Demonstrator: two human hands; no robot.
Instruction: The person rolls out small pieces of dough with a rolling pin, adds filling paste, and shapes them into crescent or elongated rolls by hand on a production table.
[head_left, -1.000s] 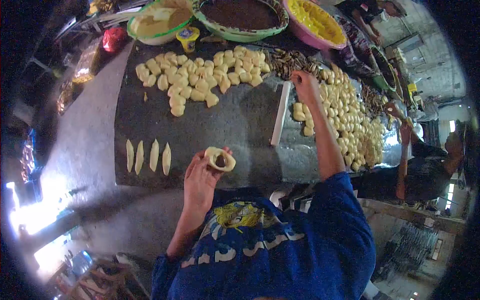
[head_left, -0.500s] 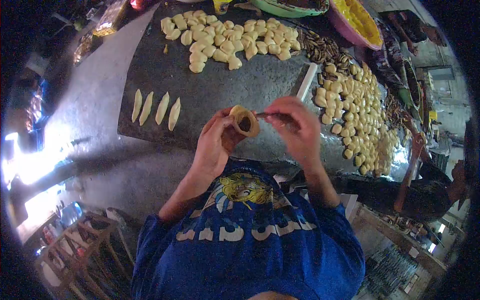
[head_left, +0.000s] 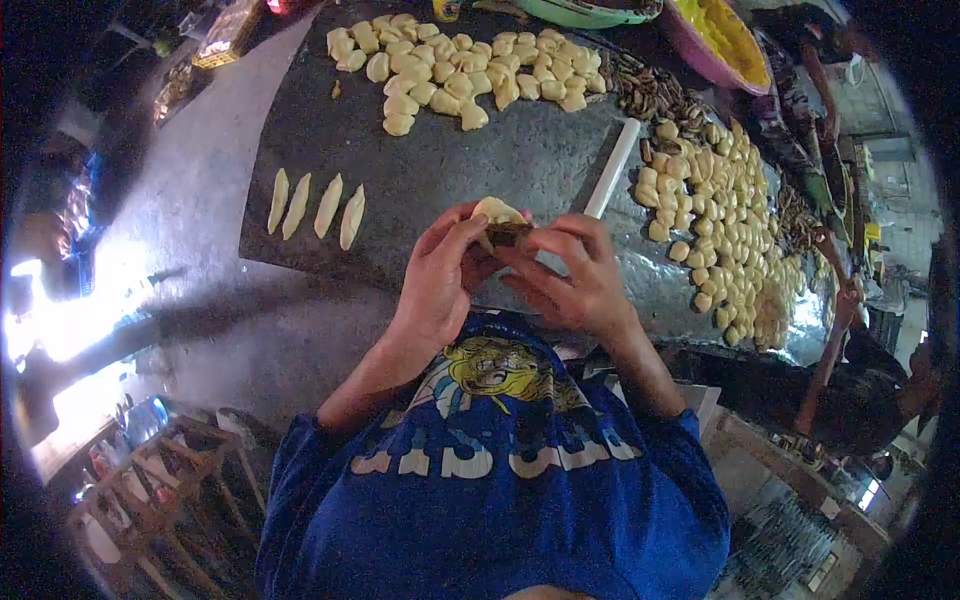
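My left hand [head_left: 440, 275] and my right hand [head_left: 570, 275] meet over the near edge of the dark worktop [head_left: 480, 170]. Together they pinch one pale dough piece [head_left: 497, 218] with dark filling showing at its open side. Left of my hands, several folded, pointed dough pieces [head_left: 315, 205] lie in a row. A heap of small dough lumps [head_left: 460, 70] sits at the far side. A white rolling stick [head_left: 612, 168] lies just beyond my right hand.
Many more dough lumps [head_left: 720, 220] cover the foil-lined area on the right, with dark filling strips [head_left: 655, 95] beside them. A green bowl [head_left: 585, 12] and a pink bowl of yellow stuff [head_left: 715, 40] stand at the far edge. Another person's arm [head_left: 835, 320] is at right.
My right hand came back from the far filling strips with a dark strip, brought it to the dough in my left hand, and both hands now close the dough around it.
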